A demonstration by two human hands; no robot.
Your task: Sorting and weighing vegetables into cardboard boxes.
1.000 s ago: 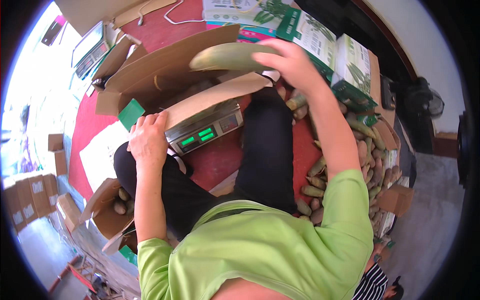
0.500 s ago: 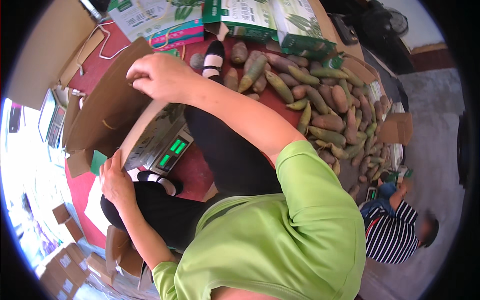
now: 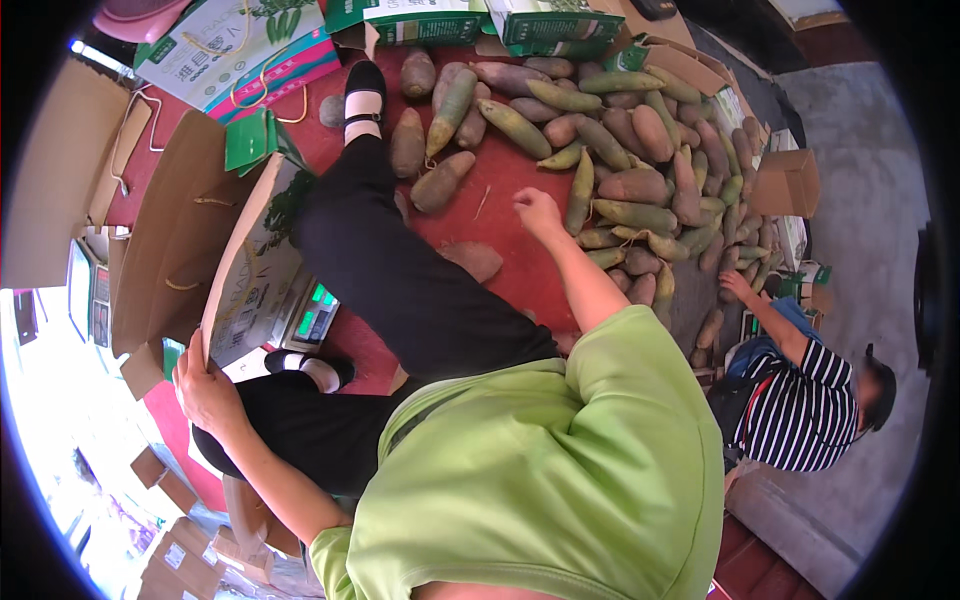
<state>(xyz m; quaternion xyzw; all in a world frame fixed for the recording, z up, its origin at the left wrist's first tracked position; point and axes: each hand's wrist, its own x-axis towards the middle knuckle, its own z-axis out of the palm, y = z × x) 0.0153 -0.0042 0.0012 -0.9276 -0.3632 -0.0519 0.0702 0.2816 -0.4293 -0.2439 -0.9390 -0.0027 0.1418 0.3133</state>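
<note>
I sit on a red mat (image 3: 500,180) in a green shirt and black trousers. My left hand (image 3: 205,385) grips the lower edge of a printed cardboard box (image 3: 250,270) that stands on a scale (image 3: 315,310) with a green display. My right hand (image 3: 538,212) reaches out over the mat, fingers apart and holding nothing, close to a heap of long green and brown vegetables (image 3: 620,140). A single brown vegetable (image 3: 472,260) lies by my leg.
Green printed cartons (image 3: 470,20) stand at the far edge of the mat. A flat brown carton (image 3: 165,240) lies at the left. A person in a striped shirt (image 3: 800,400) crouches at the right, one hand on the heap. A small brown box (image 3: 788,182) sits on the grey floor.
My right hand has left the box on the scale and swung right toward the vegetable heap, now holding nothing. My head has turned right, so the heap and the striped-shirt person show more fully.
</note>
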